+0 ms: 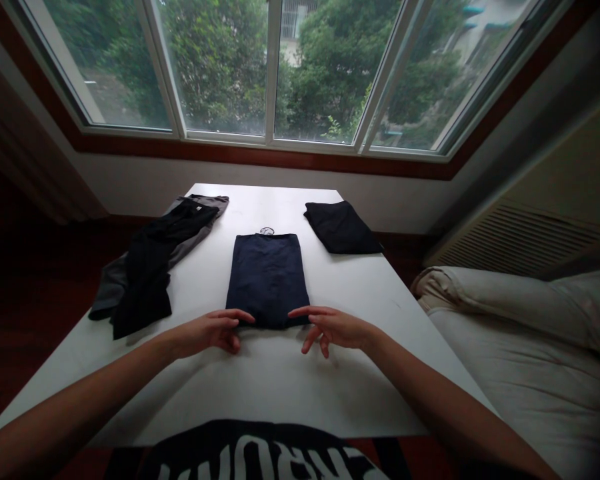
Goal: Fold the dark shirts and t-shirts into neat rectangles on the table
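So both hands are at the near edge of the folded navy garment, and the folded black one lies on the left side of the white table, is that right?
Not quite: the folded black garment lies on the right side of the white table, as the head view shows. The left hand and right hand are indeed at the near edge of the folded navy garment.

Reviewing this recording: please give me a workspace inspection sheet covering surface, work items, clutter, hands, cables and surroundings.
Surface: white table, garments on it.
Work items: navy garment, folded flat, thin loop at its far edge.
Clutter: black garment over grey garment, loosely laid, left; folded dark garment, right.
Hands: left hand and right hand open at the navy garment's near corners; contact unclear.
Cables: nothing seen.
Surroundings: window ahead, curtain left, pale cushioned furniture right.
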`<state>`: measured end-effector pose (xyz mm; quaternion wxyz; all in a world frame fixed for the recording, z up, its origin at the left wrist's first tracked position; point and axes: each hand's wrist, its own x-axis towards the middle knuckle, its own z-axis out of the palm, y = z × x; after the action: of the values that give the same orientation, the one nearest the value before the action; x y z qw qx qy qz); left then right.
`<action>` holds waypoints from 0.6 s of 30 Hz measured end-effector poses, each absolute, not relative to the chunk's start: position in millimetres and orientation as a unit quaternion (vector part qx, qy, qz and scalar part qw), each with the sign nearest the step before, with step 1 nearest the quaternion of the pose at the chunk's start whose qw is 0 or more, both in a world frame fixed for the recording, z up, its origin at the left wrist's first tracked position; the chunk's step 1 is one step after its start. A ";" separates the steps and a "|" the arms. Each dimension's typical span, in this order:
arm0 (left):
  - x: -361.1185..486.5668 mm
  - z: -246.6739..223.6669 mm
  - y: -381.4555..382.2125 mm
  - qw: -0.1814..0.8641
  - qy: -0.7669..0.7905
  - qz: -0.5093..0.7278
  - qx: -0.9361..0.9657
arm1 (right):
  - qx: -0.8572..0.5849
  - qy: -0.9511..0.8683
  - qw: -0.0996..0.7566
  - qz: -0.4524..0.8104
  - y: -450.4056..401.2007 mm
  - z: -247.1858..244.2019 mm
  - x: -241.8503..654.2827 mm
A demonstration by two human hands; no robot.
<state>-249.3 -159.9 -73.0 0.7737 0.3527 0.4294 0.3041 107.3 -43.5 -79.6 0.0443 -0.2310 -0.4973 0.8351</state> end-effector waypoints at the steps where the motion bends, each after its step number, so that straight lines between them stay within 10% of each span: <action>1: -248.1 -72.4 -160.0 0.774 0.429 0.305 0.351 | -0.247 -0.501 0.049 0.828 -45.2 -79.8 102.2; 12: -278.9 -66.0 -170.6 0.661 0.570 0.278 0.402 | -0.353 -0.555 0.090 0.747 -43.5 -75.2 124.5; 18: -261.9 -54.4 -170.1 0.368 0.633 0.262 0.628 | -0.462 -0.681 0.153 0.547 -31.5 -71.2 156.1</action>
<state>-261.9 -170.1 -54.4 0.3677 0.6282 0.6335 0.2624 156.1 -31.5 -71.2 0.1533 -0.4622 -0.6812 0.5466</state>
